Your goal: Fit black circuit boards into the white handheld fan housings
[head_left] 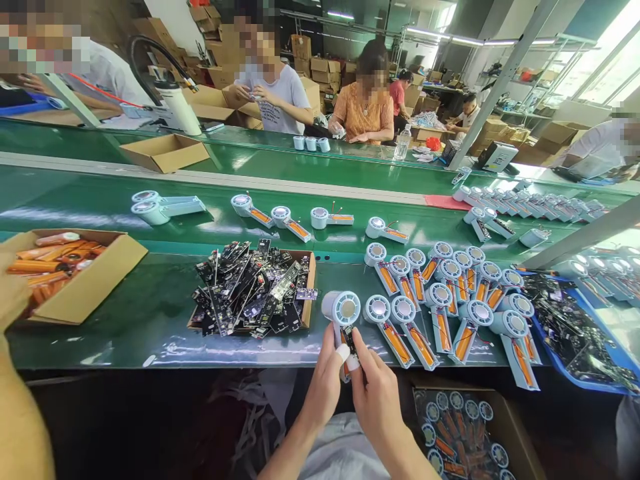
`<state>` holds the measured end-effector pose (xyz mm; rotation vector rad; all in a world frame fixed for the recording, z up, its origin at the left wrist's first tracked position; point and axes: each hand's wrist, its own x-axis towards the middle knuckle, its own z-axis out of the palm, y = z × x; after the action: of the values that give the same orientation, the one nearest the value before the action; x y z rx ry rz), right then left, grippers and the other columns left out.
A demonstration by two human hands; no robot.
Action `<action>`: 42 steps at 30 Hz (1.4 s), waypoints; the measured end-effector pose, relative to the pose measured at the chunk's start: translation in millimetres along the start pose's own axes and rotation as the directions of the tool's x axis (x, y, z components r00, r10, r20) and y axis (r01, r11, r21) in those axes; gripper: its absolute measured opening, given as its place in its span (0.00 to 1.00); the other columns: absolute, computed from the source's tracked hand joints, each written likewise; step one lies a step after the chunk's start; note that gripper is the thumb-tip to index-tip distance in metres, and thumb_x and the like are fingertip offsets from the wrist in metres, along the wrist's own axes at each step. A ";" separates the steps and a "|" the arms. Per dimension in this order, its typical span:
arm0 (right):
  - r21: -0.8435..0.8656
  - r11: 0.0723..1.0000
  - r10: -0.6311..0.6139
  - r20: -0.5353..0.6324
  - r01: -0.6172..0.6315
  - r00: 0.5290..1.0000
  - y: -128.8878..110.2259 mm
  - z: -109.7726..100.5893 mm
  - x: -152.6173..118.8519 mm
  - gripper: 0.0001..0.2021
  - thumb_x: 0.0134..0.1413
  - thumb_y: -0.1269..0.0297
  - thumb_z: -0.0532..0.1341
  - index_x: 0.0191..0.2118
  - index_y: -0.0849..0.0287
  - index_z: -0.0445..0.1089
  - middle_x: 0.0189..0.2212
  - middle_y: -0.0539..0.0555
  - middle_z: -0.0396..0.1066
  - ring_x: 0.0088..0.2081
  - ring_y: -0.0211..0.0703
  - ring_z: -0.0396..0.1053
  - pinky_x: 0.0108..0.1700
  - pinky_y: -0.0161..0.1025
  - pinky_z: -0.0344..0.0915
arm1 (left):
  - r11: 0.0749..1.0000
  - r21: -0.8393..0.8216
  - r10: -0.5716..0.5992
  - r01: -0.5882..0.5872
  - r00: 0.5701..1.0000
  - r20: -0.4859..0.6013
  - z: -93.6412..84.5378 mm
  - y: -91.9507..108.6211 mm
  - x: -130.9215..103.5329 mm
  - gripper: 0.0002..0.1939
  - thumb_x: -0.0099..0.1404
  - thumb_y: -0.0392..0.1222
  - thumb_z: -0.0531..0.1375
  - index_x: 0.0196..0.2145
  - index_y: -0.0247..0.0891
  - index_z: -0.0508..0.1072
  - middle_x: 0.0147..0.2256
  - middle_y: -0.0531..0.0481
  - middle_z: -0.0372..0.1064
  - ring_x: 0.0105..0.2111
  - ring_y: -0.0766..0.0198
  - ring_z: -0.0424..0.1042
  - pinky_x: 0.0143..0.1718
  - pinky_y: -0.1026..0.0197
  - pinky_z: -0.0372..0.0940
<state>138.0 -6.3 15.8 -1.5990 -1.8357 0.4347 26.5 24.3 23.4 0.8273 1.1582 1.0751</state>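
Note:
In front of me, at the bench's near edge, a light-blue handheld fan [341,308] points its round head away from me. My left hand [325,377] is closed around its handle from the left side. A small black circuit board [349,339] lies at the handle's opening, and my right hand [373,380] pinches it there with thumb and fingers. Both thumbs wear white covers. Left of the hands is a heap of black circuit boards [250,287] in a shallow cardboard box. To the right lie several similar fans [403,310] with orange cells in their open handles.
A cardboard box [95,280] of orange cells stands at left, with another person's hand [15,293] beside it. More fans [281,215] lie on the green belt [210,233]. A blue tray [575,380] of boards is at right; a box of fans [520,427] sits below.

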 end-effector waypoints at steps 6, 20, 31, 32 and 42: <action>-0.438 0.896 0.063 0.295 0.076 0.954 -7.2 -5.6 2.0 0.36 0.62 0.74 0.54 0.73 0.57 0.45 0.29 0.55 0.77 0.24 0.47 0.76 0.25 0.34 0.68 | 0.998 0.057 -0.021 0.028 0.993 -0.119 8.3 -6.6 3.8 0.25 0.67 0.52 0.57 0.59 0.42 0.64 0.61 0.42 0.66 0.68 0.53 0.53 0.66 0.54 0.52; -0.559 0.826 -0.011 0.111 0.072 0.994 24.5 21.8 6.5 0.28 0.67 0.71 0.50 0.71 0.65 0.50 0.27 0.57 0.72 0.25 0.49 0.74 0.25 0.36 0.68 | 0.328 0.900 0.648 -0.287 0.762 0.007 -27.3 93.9 29.6 0.14 0.69 0.41 0.53 0.39 0.39 0.78 0.41 0.35 0.77 0.46 0.45 0.73 0.51 0.47 0.64; -0.285 0.954 -0.021 0.261 0.097 0.965 25.5 -38.0 3.7 0.26 0.65 0.67 0.54 0.67 0.60 0.58 0.35 0.57 0.77 0.33 0.47 0.77 0.34 0.37 0.70 | -0.083 0.988 0.719 -0.129 0.679 0.149 -52.5 128.9 94.3 0.12 0.63 0.32 0.53 0.32 0.32 0.77 0.48 0.26 0.73 0.60 0.32 0.62 0.57 0.32 0.58; -0.252 0.964 -0.031 0.205 0.083 0.978 31.1 -44.9 0.2 0.23 0.66 0.67 0.53 0.64 0.61 0.61 0.36 0.57 0.77 0.34 0.47 0.77 0.35 0.38 0.70 | -0.017 0.983 0.744 -0.181 0.654 0.133 -55.6 132.2 93.7 0.11 0.63 0.33 0.54 0.31 0.34 0.77 0.46 0.29 0.74 0.58 0.35 0.64 0.58 0.34 0.59; -0.307 0.947 -0.093 0.029 0.097 0.995 54.8 -57.1 32.7 0.16 0.63 0.76 0.53 0.50 0.57 0.72 0.41 0.58 0.75 0.43 0.47 0.73 0.44 0.40 0.70 | 0.916 0.235 0.331 -0.324 0.944 0.012 11.1 72.2 16.8 0.11 0.63 0.50 0.62 0.38 0.41 0.72 0.35 0.49 0.78 0.38 0.56 0.77 0.46 0.55 0.69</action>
<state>215.6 26.5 31.2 -1.7011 -2.0598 0.1177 21.9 62.2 87.8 1.2290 1.2125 1.2398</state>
